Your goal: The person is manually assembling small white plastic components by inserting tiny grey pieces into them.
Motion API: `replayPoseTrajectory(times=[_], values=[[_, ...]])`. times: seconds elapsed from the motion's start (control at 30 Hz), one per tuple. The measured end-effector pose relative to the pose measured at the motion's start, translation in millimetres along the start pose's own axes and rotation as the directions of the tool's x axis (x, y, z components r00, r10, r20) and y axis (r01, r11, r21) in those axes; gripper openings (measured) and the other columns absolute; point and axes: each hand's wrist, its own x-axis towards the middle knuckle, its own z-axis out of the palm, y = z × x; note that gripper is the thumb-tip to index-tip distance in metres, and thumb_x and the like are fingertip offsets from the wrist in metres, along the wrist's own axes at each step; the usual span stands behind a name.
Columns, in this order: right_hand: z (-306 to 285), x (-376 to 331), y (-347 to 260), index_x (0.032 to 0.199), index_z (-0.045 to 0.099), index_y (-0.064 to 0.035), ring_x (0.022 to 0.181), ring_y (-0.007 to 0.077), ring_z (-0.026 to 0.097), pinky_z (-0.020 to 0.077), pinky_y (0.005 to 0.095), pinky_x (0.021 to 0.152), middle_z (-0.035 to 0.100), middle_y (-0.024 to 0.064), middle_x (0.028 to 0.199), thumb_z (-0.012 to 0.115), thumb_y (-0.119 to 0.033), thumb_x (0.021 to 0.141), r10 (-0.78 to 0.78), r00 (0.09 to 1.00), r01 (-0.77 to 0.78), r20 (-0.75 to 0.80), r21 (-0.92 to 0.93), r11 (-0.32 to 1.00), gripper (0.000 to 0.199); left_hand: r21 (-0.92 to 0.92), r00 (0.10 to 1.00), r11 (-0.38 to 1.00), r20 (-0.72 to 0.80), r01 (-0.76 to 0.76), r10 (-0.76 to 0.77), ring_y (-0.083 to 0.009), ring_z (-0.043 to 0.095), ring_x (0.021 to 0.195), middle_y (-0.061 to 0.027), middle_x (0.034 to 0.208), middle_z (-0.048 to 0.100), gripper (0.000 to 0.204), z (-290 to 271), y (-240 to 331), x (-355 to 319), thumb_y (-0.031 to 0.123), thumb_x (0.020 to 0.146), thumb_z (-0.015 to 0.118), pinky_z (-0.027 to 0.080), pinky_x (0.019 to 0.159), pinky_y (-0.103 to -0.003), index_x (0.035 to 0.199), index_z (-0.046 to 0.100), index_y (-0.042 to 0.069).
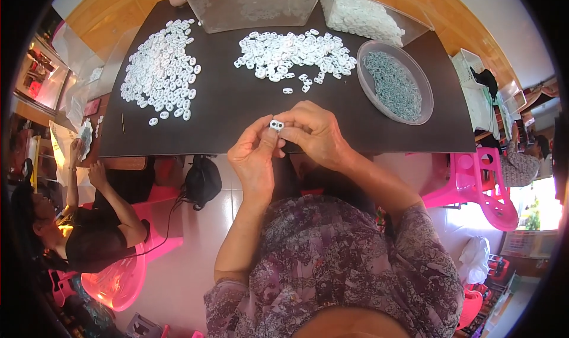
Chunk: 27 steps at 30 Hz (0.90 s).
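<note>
Above the table's near edge, a small white plastic piece with two dark round holes (276,125) is pinched between both hands. My left hand (253,154) grips it with thumb and fingers from the left and below. My right hand (317,133) closes on it from the right, its fingertips partly hiding it. Beyond the hands lies a loose heap of small white plastic pieces (290,52). Farther left is a larger heap of white oval pieces with holes (159,68). At the right, a round clear tub (428,104) holds many small grey-blue metal parts, probably screws.
A clear plastic bin (252,9) and a bag of white pieces (364,18) stand along the dark table's (219,107) far edge. A thin stick (123,126) lies at the left. Another person (89,225) sits at the left; a pink chair (483,181) stands at the right.
</note>
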Motion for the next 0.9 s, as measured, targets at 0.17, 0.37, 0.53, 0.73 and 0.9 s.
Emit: replayPoseTrajectory(times=[0.17,0.37,0.53,0.73,0.9], values=[[1.2,-1.8,2.6,0.093,0.065,-0.0058,0.067,0.0191,0.051,0.0424,0.0312,0.06,0.056,0.0042,0.072,0.067,-0.006,0.07,-0.199,0.979,0.192,-0.035,-0.142,0.971,0.023,-0.02,0.999,0.999,-0.03,0.028,-0.028,-0.0146,0.059,0.062,-0.0125,0.084,0.064,0.016,6.9,5.3,1.1,-0.002,0.084,0.057,0.049,0.049,-0.024,0.098,0.062,-0.009],[1.4,-3.9,8.3,0.093,0.064,-0.0034,0.07,0.024,0.052,0.0435,0.0336,0.061,0.058,0.0067,0.076,0.067,-0.007,0.068,-0.315,0.947,0.284,-0.06,-0.301,0.91,0.026,-0.021,0.998,0.999,-0.057,0.028,-0.03,-0.0149,0.059,0.06,-0.0125,0.083,0.064,0.016,8.7,-0.6,0.2,-0.003,0.084,0.056,0.05,0.05,-0.025,0.098,0.062,-0.009],[2.8,-4.6,6.4,0.093,0.064,-0.0017,0.071,0.0252,0.052,0.0438,0.0343,0.061,0.058,0.0088,0.079,0.066,-0.007,0.069,-0.366,0.928,0.318,-0.073,-0.358,0.878,0.024,-0.025,0.997,0.999,-0.068,0.043,-0.044,-0.015,0.058,0.059,-0.0123,0.083,0.064,0.015,7.6,-3.0,-0.1,-0.003,0.084,0.056,0.05,0.051,-0.025,0.097,0.062,-0.009],[2.9,-4.6,7.9,0.097,0.061,0.0016,0.072,0.0266,0.053,0.0447,0.035,0.061,0.058,0.0115,0.083,0.065,-0.005,0.07,-0.404,0.912,0.354,-0.073,-0.363,0.862,0.028,-0.128,0.984,0.987,-0.133,0.098,-0.115,-0.013,0.057,0.058,-0.011,0.081,0.062,0.016,17.2,6.0,-0.4,-0.005,0.085,0.052,0.049,0.055,-0.024,0.098,0.06,-0.01],[4.0,-5.9,11.3,0.099,0.059,0.0017,0.074,0.0272,0.053,0.0451,0.0351,0.062,0.059,0.0117,0.085,0.063,-0.004,0.072,-0.425,0.902,0.365,-0.076,-0.39,0.845,0.028,-0.053,0.995,0.995,-0.034,0.086,-0.088,-0.0122,0.057,0.064,-0.0103,0.083,0.062,0.017,12.0,2.0,-0.9,-0.004,0.085,0.054,0.048,0.058,-0.023,0.1,0.06,-0.009]])
